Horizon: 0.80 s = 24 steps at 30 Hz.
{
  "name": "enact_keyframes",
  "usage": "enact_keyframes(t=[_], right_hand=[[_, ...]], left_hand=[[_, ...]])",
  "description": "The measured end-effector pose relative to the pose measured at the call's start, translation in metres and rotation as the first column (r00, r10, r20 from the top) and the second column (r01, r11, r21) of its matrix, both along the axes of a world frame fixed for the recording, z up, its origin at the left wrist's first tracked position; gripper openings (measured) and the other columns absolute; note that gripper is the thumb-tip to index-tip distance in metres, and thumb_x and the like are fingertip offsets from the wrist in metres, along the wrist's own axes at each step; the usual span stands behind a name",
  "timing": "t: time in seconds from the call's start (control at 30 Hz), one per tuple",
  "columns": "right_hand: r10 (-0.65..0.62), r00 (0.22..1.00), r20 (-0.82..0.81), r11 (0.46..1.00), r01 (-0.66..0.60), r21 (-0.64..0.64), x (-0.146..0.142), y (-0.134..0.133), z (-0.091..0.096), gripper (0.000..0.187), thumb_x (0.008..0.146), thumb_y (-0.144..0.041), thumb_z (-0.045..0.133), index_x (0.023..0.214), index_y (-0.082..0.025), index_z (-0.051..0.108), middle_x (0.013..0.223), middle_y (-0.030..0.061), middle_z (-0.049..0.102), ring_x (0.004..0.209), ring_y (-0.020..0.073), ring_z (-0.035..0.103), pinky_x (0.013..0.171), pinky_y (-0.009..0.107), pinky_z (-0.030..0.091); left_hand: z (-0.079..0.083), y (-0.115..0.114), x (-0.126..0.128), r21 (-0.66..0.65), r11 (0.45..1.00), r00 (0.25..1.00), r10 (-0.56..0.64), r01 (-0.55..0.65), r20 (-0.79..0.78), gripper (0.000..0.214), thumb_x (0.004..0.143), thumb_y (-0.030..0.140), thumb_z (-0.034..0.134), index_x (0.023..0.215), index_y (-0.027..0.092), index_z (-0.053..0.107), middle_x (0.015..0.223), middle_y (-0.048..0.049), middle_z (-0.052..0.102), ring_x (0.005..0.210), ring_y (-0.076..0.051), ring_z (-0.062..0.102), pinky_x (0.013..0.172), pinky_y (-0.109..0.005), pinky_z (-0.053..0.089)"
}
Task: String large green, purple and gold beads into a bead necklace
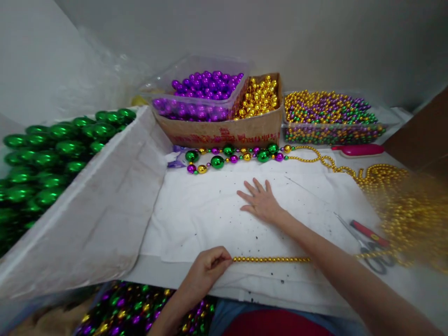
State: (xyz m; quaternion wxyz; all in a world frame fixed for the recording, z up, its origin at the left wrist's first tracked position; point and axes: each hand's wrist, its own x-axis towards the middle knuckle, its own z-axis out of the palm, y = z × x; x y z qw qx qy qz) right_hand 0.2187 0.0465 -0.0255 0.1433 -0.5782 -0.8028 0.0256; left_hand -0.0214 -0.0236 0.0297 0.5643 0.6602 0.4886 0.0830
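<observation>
My left hand (210,270) pinches the end of a gold bead strand (271,259) near the front of the white cloth (199,219). The strand runs straight to the right, passes beneath my right forearm and reaches toward a heap of gold strands (413,219). Over the middle of the cloth, my right hand (261,201) is spread with fingers apart and holds nothing. Beyond it lies a necklace (217,162) of green, purple and gold beads, joined to thinner gold strands. A thin needle-like rod (304,187) rests right of my right hand.
Scissors (364,242) and a red-handled tool (369,233) lie at the right. Behind stand a clear bin of purple beads (210,86), a cardboard box (217,133) and a tub of small mixed beads (332,116). Large green beads (70,148) fill a white box (115,186) at left.
</observation>
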Motion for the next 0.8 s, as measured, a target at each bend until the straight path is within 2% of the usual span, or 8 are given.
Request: enact_keyframes(t=[0.23,0.37,0.47,0.53,0.6,0.67,0.73,0.8], right_hand=[[-0.011,1.0,0.011,0.999,0.011,-0.051,0.012,0.013,-0.007,0.055,0.089,-0.058,0.037,0.14,-0.036,0.031,0.153,0.0022,0.021,0.138,0.0381,0.01,0.105,0.066,0.002],[-0.032,0.999,0.031,0.999,0.033,-0.01,0.013,0.002,0.009,0.056,0.089,-0.054,0.042,0.139,-0.031,0.033,0.152,0.0054,0.023,0.137,0.0382,0.015,0.106,0.065,0.008],[-0.047,0.991,-0.127,0.999,0.047,-0.004,0.008,-0.039,0.035,0.054,0.092,-0.05,0.042,0.138,-0.023,0.037,0.147,0.0107,0.033,0.134,0.0325,0.026,0.108,0.056,0.018],[0.031,0.938,-0.345,0.99,-0.077,-0.119,0.007,-0.078,0.055,0.046,0.095,-0.044,0.037,0.133,-0.019,0.045,0.133,0.0103,0.051,0.121,0.024,0.044,0.102,0.041,0.034],[0.084,0.836,-0.542,0.9,-0.297,-0.319,0.015,-0.118,0.072,0.038,0.098,-0.038,0.033,0.127,-0.022,0.052,0.119,0.0059,0.061,0.107,0.0163,0.054,0.093,0.029,0.042],[0.027,0.815,-0.579,0.782,-0.378,-0.496,0.035,-0.155,0.081,0.035,0.094,-0.041,0.043,0.121,-0.024,0.058,0.111,0.0034,0.065,0.099,0.0157,0.059,0.086,0.027,0.045],[-0.083,0.874,-0.479,0.742,-0.267,-0.615,0.068,-0.185,0.086,0.032,0.089,-0.044,0.052,0.11,-0.023,0.064,0.101,0.0037,0.068,0.092,0.0182,0.06,0.082,0.029,0.046],[-0.205,0.913,-0.353,0.755,-0.082,-0.65,0.107,-0.21,0.089,0.03,0.087,-0.044,0.053,0.098,-0.019,0.067,0.092,0.0054,0.068,0.086,0.0202,0.06,0.078,0.031,0.046]], left_hand=[[-0.011,0.014,-0.006,0.022,0.999,0.999,-0.044,0.045,-0.032,0.021,0.081,0.033,0.053,0.072,0.014,0.06,0.067,0.0003,0.054,0.065,-0.013,0.047,0.06,-0.023,0.033],[-0.004,0.009,-0.006,0.032,0.989,0.989,-0.143,0.145,-0.043,0.022,0.081,0.031,0.052,0.069,0.015,0.06,0.067,0.0003,0.054,0.066,-0.013,0.047,0.06,-0.023,0.033],[0.01,-0.001,-0.002,-0.071,0.981,0.983,-0.181,0.182,0.017,0.022,0.079,0.033,0.054,0.067,0.015,0.058,0.063,0.0023,0.049,0.062,-0.011,0.042,0.056,-0.021,0.031],[0.024,-0.008,0.001,-0.183,0.963,0.98,-0.189,0.196,0.057,0.023,0.079,0.035,0.055,0.068,0.015,0.056,0.059,0.0042,0.043,0.057,-0.009,0.036,0.052,-0.021,0.026],[0.041,-0.014,0.0,-0.264,0.941,0.977,-0.199,0.211,0.074,0.026,0.079,0.039,0.056,0.068,0.016,0.055,0.057,0.0051,0.039,0.054,-0.009,0.032,0.049,-0.021,0.023],[0.059,-0.019,-0.007,-0.264,0.942,0.978,-0.198,0.207,0.062,0.028,0.079,0.042,0.056,0.067,0.017,0.056,0.057,0.0042,0.041,0.054,-0.009,0.034,0.049,-0.022,0.024],[0.072,-0.022,-0.018,-0.18,0.968,0.984,-0.176,0.175,0.014,0.029,0.078,0.043,0.057,0.064,0.018,0.058,0.059,0.0023,0.046,0.056,-0.011,0.039,0.05,-0.022,0.028],[0.076,-0.024,-0.027,-0.088,0.988,0.99,-0.133,0.129,-0.043,0.028,0.075,0.043,0.059,0.06,0.02,0.06,0.058,0.0013,0.049,0.056,-0.012,0.041,0.051,-0.023,0.03]])
